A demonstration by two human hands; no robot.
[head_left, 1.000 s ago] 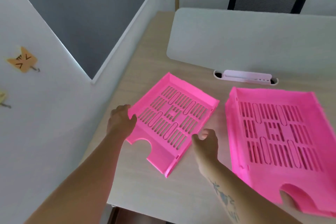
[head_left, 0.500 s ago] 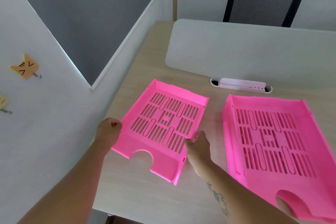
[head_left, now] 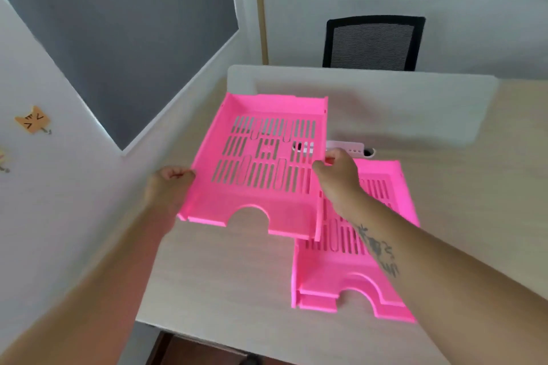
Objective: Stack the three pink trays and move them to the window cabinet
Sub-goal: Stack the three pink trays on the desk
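A slotted pink tray point(head_left: 261, 163) is held above the desk, level, with its notched front edge toward me. My left hand point(head_left: 169, 184) grips its left side wall and my right hand point(head_left: 338, 175) grips its right side wall. Its right edge overlaps a stack of pink trays point(head_left: 350, 270) lying on the desk to the right. That stack shows two layers at its notched front. My right forearm crosses over the stack and hides part of it.
The light wooden desk point(head_left: 225, 281) ends at a white divider panel point(head_left: 400, 107) at the back, with a white cable slot point(head_left: 355, 148) just before it. A black mesh chair point(head_left: 373, 44) stands behind. A white partition wall point(head_left: 59, 187) borders the left.
Both hands have lifted the left tray off the desk and carried it right, so it now overlaps the stack. It has turned square to me.
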